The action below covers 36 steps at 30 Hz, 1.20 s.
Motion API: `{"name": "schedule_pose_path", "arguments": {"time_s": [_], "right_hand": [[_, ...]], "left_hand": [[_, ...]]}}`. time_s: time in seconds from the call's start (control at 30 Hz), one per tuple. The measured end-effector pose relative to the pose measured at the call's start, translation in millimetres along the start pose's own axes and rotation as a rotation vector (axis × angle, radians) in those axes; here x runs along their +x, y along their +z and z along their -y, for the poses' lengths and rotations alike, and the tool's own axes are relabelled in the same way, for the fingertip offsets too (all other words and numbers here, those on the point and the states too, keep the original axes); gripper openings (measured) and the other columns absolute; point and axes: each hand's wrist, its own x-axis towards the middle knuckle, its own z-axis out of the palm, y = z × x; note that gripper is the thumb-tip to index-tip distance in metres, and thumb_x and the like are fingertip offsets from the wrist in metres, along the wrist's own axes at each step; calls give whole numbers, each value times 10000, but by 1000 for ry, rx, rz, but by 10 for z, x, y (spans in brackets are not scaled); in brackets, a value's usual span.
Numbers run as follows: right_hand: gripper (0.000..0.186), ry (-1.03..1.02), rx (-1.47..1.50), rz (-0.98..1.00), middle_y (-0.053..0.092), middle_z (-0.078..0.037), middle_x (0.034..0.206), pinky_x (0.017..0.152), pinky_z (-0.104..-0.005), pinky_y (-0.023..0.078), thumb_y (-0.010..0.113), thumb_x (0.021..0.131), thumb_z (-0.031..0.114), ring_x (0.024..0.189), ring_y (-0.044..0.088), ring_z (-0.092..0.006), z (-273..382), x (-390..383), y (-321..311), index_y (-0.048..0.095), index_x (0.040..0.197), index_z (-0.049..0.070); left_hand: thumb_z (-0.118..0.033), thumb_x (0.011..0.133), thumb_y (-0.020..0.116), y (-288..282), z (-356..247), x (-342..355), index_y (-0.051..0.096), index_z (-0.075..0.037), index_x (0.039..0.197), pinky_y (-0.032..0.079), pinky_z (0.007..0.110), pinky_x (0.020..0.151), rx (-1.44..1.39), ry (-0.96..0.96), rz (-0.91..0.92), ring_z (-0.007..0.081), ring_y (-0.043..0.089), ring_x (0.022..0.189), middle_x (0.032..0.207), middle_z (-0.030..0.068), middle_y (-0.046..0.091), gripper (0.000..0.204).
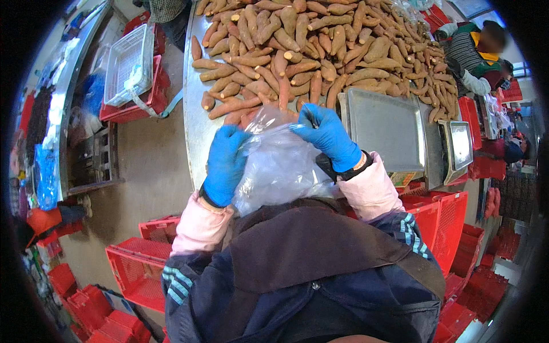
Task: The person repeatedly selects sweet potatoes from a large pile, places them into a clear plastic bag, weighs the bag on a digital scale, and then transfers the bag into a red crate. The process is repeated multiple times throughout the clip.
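Note:
A clear plastic bag (280, 166) hangs in front of my body at the near edge of the table. My left hand (225, 166), in a blue glove, pinches the left side of the bag's upper edge. Opposite it, my right hand (330, 137), gloved in blue too, grips the upper edge on the right. The film is stretched between the two hands. Just beyond lies a large heap of sweet potatoes (286, 57), some with cut ends, and a few show behind the thin plastic. How far the bag's mouth is parted I cannot tell.
A metal tray (386, 128) on a scale stands right of my hands, with a second scale (459, 143) farther right. Red crates (137, 268) flank me on both sides. A white basket (128, 66) sits on a red crate at left. Another person (474, 54) works at far right.

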Motion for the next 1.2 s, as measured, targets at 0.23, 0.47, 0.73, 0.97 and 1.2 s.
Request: {"name": "schedule_pose_path", "arguments": {"time_s": [0.23,0.47,0.73,0.97,1.2], "right_hand": [[332,9,32,-181,634,-72,1016,720,-265,469,612,858,225,869,588,-127,-392,996,-509,594,1121,22],[497,74,-596,-694,618,-248,886,727,-436,470,683,741,395,822,595,-398,-895,2326,-639,604,909,-66],[242,267,442,-358,526,-19,641,397,-200,277,565,877,210,449,382,-56,-255,1514,-757,590,1004,5],[369,-13,68,63,604,-84,1026,817,-314,461,670,790,113,927,588,-199,77,409,151,534,1124,36],[307,156,-491,310,628,-171,1059,838,-302,473,656,816,156,974,614,-227,-578,185,42,618,1093,28]], "left_hand": [[-82,893,484,-66,388,-432,606,25,985,413,240,702,-952,-665,-13,122,519,745,862,52,596,187],[-143,880,537,-55,359,-100,601,17,1026,428,244,692,-1019,-691,1,125,531,739,882,61,611,226],[-208,904,512,-44,645,44,582,-5,1066,437,243,626,-1091,-805,-85,125,553,681,817,41,574,269],[-234,890,531,160,489,327,582,-19,1085,422,224,614,-1322,-897,43,98,534,679,847,14,574,295],[-209,906,482,-6,529,164,575,30,1088,415,232,542,-1203,-906,111,117,504,573,712,21,547,315]]}}
